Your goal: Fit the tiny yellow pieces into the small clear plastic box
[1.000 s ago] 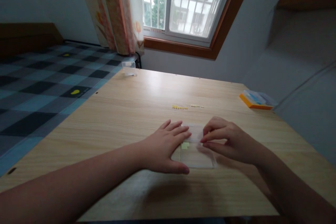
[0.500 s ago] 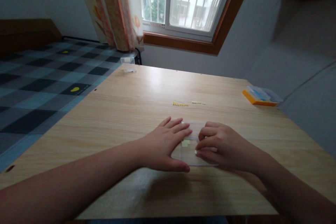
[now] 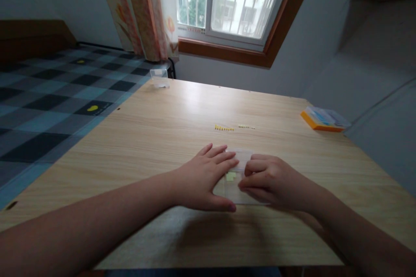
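My left hand (image 3: 208, 176) lies flat with its fingers spread, over the left edge of a clear plastic board (image 3: 233, 194) on the table. Pale yellow small blocks (image 3: 230, 176) form a patch on the board, just right of that hand. Over the board's right part, my right hand (image 3: 272, 178) is closed in a pinch, thumb and index fingertips close to the board's surface. Half a second ago a small pale block showed between those fingertips; now the fingers hide it. The board's right part is covered by this hand.
Behind the board, a row of yellow blocks (image 3: 224, 128) and a row of paler blocks (image 3: 246, 127) lie on the wooden table (image 3: 162, 138). A clear box (image 3: 159, 78) stands at the far left corner, an orange-based case (image 3: 325, 120) at the right edge. A checked bed (image 3: 58, 99) adjoins the left side.
My right hand has shifted slightly left over the board, its pinch tighter, and the small pale block has gone out of sight. My left hand stays in place.
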{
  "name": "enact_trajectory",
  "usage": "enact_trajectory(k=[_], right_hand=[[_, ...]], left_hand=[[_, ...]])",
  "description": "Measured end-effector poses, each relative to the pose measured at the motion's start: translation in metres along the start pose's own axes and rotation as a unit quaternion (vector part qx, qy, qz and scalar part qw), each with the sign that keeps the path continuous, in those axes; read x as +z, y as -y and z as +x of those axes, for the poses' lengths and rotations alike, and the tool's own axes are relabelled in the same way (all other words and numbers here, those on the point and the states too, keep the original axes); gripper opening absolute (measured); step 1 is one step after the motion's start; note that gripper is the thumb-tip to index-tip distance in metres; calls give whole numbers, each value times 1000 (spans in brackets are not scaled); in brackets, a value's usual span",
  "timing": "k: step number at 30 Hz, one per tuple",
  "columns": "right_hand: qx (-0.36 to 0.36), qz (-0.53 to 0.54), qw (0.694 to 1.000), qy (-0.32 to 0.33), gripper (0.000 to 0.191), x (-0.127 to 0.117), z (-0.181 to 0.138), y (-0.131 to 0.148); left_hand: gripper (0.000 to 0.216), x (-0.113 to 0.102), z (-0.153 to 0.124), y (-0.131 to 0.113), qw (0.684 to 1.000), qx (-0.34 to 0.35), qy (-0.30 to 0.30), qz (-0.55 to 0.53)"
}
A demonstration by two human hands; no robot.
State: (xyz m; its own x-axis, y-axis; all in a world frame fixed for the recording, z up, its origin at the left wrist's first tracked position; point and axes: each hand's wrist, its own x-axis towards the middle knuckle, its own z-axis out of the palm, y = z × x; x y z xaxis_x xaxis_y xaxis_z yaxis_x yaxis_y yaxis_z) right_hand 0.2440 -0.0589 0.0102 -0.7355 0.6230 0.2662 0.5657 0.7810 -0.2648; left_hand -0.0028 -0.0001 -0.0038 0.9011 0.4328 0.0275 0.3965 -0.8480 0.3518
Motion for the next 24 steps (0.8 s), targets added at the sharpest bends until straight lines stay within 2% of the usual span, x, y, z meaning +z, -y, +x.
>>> enact_trajectory(k=[5, 14, 24], right_hand=[[-9, -5, 999, -30, 22, 3, 2, -2], [14, 21, 1000, 17, 23, -3, 0, 1], [16, 24, 1000, -7, 21, 4, -1, -3]], left_hand=[[103, 2, -1, 1, 1000, 8, -7, -6], [100, 3, -1, 3, 1000, 12, -17, -12], [99, 1, 0, 0, 1000, 10, -12, -11]])
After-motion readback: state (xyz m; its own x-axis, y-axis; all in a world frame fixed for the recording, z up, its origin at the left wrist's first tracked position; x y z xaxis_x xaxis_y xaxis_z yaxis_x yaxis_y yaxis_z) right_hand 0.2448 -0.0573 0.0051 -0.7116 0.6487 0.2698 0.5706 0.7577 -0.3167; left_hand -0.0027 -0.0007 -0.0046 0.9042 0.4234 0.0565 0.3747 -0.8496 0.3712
